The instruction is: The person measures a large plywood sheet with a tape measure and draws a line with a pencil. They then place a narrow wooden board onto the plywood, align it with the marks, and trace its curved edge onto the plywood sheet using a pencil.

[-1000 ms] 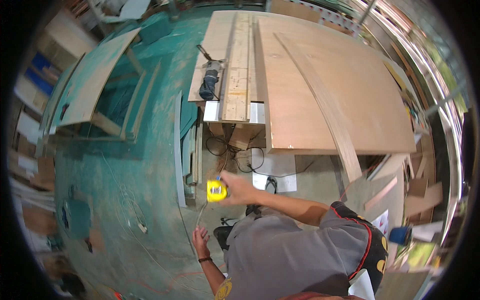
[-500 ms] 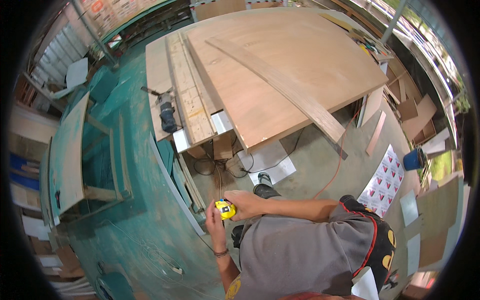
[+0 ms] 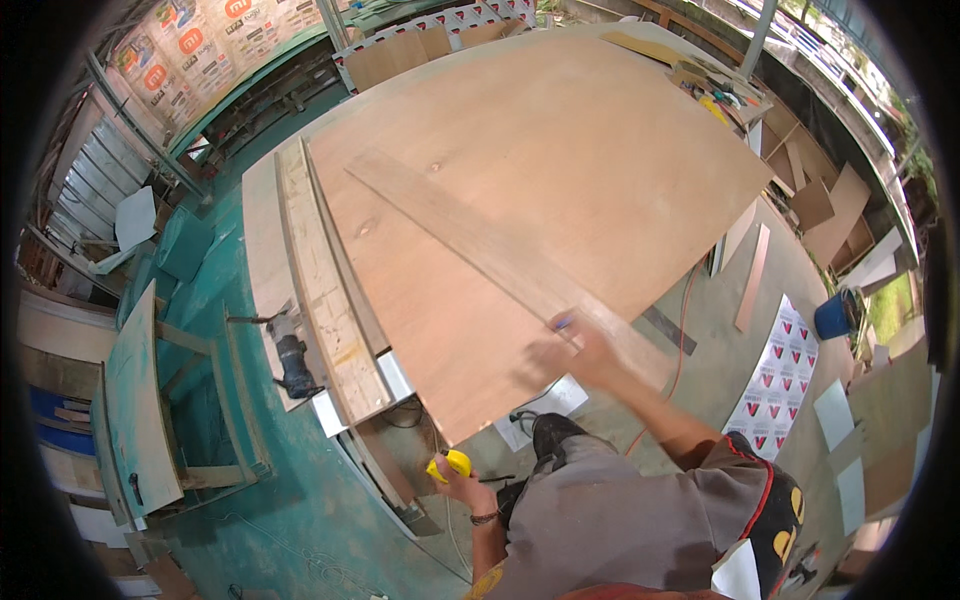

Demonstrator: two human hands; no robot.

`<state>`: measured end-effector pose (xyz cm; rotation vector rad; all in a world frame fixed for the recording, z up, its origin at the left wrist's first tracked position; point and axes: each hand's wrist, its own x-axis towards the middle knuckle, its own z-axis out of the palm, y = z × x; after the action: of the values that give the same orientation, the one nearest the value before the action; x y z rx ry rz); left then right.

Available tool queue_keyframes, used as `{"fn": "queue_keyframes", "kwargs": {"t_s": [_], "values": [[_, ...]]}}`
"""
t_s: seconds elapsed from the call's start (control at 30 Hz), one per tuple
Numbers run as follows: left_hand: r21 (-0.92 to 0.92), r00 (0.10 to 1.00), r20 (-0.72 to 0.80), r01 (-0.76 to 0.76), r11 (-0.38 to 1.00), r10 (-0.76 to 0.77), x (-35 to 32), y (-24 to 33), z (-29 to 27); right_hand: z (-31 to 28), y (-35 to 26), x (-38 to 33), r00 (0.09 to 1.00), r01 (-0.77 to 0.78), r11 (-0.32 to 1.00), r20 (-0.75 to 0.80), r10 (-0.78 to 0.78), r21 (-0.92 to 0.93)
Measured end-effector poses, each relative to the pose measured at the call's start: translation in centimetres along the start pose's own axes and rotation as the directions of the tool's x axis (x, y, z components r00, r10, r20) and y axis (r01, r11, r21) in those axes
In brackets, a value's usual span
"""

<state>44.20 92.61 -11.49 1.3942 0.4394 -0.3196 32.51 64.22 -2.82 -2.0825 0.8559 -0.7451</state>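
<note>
My left hand [image 3: 466, 488] is closed around a yellow tape measure [image 3: 453, 464], near the front corner of a large plywood sheet [image 3: 580, 150]. My right hand [image 3: 588, 358], smeared by motion, is over the near end of a long wooden plank [image 3: 450, 222] that lies slantwise on the sheet. A small blue pen-like thing [image 3: 562, 322] shows at the right fingertips. Blur hides whether that hand touches the plank.
A dark power tool [image 3: 292, 365] lies left of a pale timber beam [image 3: 322, 290]. An orange cord [image 3: 682, 330] runs along the floor on the right. A blue bucket [image 3: 836, 316] stands farther right. Hand tools [image 3: 725, 95] lie at the far right corner.
My hands have parted: the right has moved away from the tape measure, up and right to the plank, while the left keeps the tape. The whole view has shifted.
</note>
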Motion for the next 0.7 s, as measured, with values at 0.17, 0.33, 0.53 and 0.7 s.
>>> {"fn": "queue_keyframes", "kwargs": {"t_s": [0.17, 0.33, 0.53, 0.7], "values": [[0.011, 0.818, 0.137, -0.565, 0.825, 0.558, -0.5, -2.8, 6.8, -15.8, 18.8, 5.8, 0.760, -0.320, 0.943, -0.569, 0.315, 0.095], [0.061, 0.652, 0.409, -0.717, 0.694, 0.638, -0.3, -5.3, 12.8, -24.6, 34.9, 6.1, 0.592, -0.230, 0.970, -0.803, 0.075, -0.079], [0.258, 0.472, 0.369, -0.880, 0.399, 0.801, 0.5, -9.0, 15.0, -27.9, 40.1, 10.6, 0.559, -0.145, 0.987, -0.829, 0.025, -0.068], [0.414, 0.645, 0.054, -0.709, 0.570, 0.763, -2.4, -10.6, 19.0, -33.7, 46.6, 10.5, 0.603, 0.003, 0.806, -0.642, -0.474, -0.592]]}}
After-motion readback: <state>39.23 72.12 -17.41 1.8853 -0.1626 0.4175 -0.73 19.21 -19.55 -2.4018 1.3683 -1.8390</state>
